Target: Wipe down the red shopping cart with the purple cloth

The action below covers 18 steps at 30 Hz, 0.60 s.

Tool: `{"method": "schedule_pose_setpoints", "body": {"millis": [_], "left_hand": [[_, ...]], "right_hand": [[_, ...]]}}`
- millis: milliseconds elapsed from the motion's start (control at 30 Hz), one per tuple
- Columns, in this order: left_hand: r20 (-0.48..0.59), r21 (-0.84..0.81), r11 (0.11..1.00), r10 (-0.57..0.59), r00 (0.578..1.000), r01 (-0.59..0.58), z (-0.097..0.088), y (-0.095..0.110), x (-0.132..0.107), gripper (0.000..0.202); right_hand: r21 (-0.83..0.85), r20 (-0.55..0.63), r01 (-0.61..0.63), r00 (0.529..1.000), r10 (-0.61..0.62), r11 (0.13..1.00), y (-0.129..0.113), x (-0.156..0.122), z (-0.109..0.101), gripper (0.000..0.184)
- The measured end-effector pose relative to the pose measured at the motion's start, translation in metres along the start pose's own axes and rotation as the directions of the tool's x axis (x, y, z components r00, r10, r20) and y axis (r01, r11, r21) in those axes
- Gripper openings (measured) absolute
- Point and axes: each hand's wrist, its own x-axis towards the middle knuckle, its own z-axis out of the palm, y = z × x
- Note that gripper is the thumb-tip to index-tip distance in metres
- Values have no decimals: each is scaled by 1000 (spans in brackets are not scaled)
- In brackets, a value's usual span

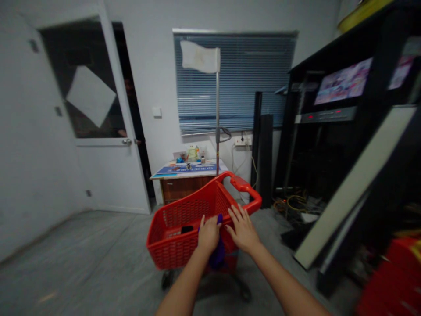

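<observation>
Left hand (208, 235) pinches purple cloth (217, 256) at near side of red cart (173, 254); right hand (244, 231) is spread at same side, near cart handle (255, 199).

Cannot see the part of the purple cloth (217, 255) under the left hand (208, 235), nor the stretch of the red cart (176, 256) behind the right hand (244, 231). Cannot identify the dark object (187, 229) inside, partly covered by the near wall. Cannot follow the forearms (184, 276) past the bottom edge. Can barely make out the wheels (166, 280), blurred and dim. Can glimpse just traces of another person (138, 141) behind the door (113, 175). Cannot identify the tiny containers (193, 152) on the table (184, 189). Cannot resolve the blurred screen (344, 85), crossed by a black post (379, 70). Cannot see the whole red object (391, 276), cut off at right, or yellow object (365, 15), clipped above.
</observation>
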Motion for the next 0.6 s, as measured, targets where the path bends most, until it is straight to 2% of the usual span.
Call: {"method": "schedule_pose_setpoints", "body": {"millis": [100, 200, 300, 433, 600], "left_hand": [[-8, 17, 1000, -10, 1000, 10, -4, -19, -13, 34], [-22, 53, 998, -19, 1000, 20, -6, -26, -19, 34], [-23, 56, 998, -2, 1000, 3, -3, -15, -12, 34], [-29, 23, 1000, -17, 999, 18, 0, 4, 0, 35], [-14, 35, 999, -32, 999, 32, -3, 4, 2, 30]], "right_hand": [[7, 2, -11, 1000, 11, 1000, -4, 0, -1, 61], [5, -2, -19, 1000, 19, 1000, -9, -1, 0, 64], [-1, 6, -11, 1000, 11, 1000, -9, -1, -1, 66], [-6, 47, 25, 999, -25, 1000, 2, 3, -8, 67], [-51, -57, -112, 992, 109, 992, 18, 8, -13, 63]]}}
